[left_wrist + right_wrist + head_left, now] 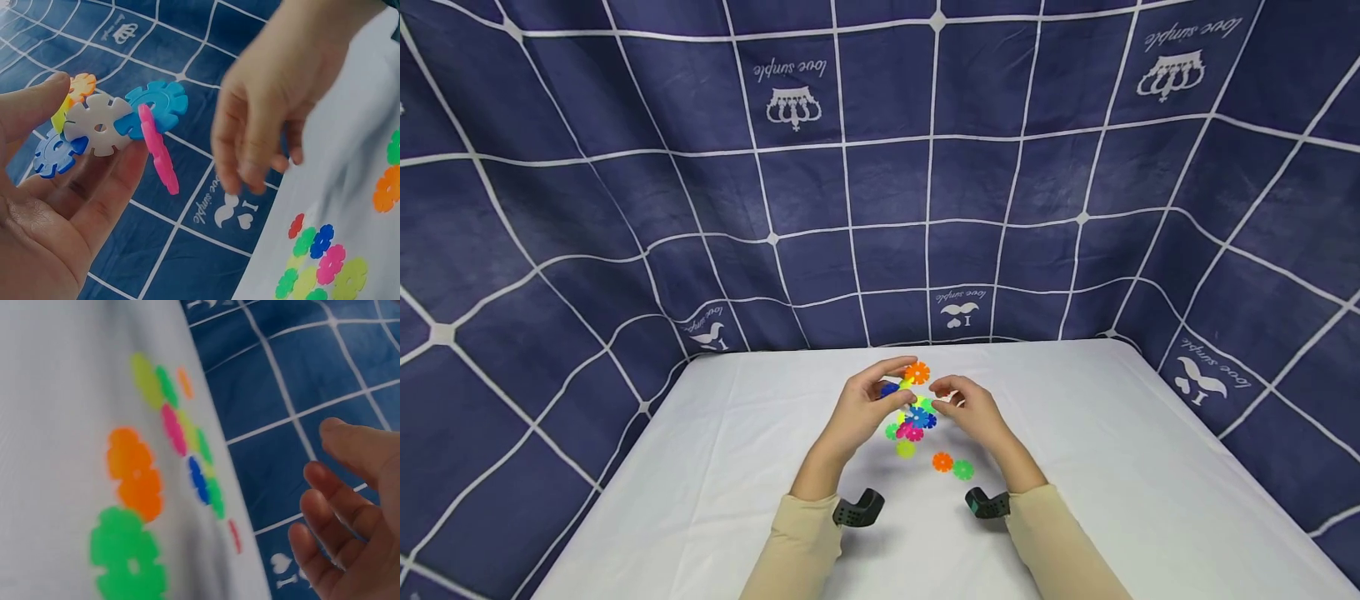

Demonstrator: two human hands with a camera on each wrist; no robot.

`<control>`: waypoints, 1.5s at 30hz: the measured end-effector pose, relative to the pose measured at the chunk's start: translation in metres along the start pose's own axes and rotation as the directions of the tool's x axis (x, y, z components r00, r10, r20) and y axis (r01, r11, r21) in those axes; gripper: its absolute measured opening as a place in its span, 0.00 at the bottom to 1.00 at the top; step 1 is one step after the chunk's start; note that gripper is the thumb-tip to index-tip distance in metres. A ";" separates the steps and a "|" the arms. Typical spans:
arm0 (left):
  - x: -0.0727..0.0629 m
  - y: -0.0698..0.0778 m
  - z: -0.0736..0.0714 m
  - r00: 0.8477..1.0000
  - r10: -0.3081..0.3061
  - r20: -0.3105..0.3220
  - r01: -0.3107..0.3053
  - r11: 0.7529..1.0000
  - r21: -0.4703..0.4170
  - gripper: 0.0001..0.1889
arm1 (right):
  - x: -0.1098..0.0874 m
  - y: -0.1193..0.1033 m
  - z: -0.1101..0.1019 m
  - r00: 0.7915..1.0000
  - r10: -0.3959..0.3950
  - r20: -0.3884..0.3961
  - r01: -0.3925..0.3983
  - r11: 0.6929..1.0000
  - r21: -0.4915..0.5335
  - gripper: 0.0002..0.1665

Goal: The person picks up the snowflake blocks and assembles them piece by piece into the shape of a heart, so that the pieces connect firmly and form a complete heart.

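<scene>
My left hand (867, 408) holds up several notched plastic discs joined at their slots. In the left wrist view its thumb and fingers grip this cluster around a white disc (84, 125). A light blue disc (169, 103) and an upright pink disc (160, 153) stick out on one side. A dark blue disc (53, 156), an orange disc (81, 84) and a bit of yellow sit nearer the thumb. My right hand (977, 412) hovers just right of the cluster, apart from it, fingers loosely bent. Nothing lies between its fingers in the right wrist view.
Loose discs in green, yellow, pink, blue and red (297, 225) lie grouped on the white tablecloth (700, 467) below my hands. An orange disc (938, 467) and a green disc (958, 475) lie closer to me. A blue checked curtain (887, 192) hangs behind the table.
</scene>
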State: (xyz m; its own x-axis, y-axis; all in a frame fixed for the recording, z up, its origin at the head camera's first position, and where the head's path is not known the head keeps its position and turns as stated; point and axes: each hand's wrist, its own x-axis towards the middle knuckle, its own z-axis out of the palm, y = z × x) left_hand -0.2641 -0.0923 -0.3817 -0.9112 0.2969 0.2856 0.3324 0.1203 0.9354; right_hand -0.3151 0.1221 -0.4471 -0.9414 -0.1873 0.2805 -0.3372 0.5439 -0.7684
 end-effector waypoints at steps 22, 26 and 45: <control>0.000 -0.001 -0.003 0.999 -0.030 -0.020 0.030 0.999 0.020 0.23 | 0.000 0.026 0.032 0.986 0.070 0.149 -0.031 0.968 -0.247 0.19; -0.001 -0.002 -0.004 0.999 -0.032 -0.008 0.032 0.999 0.016 0.23 | -0.002 0.026 0.034 0.988 0.070 0.134 -0.035 0.969 -0.246 0.15; 0.000 -0.005 -0.004 0.999 -0.027 -0.021 0.027 1.000 -0.001 0.24 | -0.002 0.020 0.024 0.996 0.043 0.079 -0.038 0.998 -0.053 0.09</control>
State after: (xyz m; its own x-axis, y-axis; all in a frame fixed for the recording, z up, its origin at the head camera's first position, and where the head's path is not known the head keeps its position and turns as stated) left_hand -0.2663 -0.0965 -0.3857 -0.9247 0.2735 0.2647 0.3076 0.1273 0.9430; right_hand -0.3203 0.1135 -0.4769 -0.9527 -0.2277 0.2014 -0.2998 0.5936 -0.7468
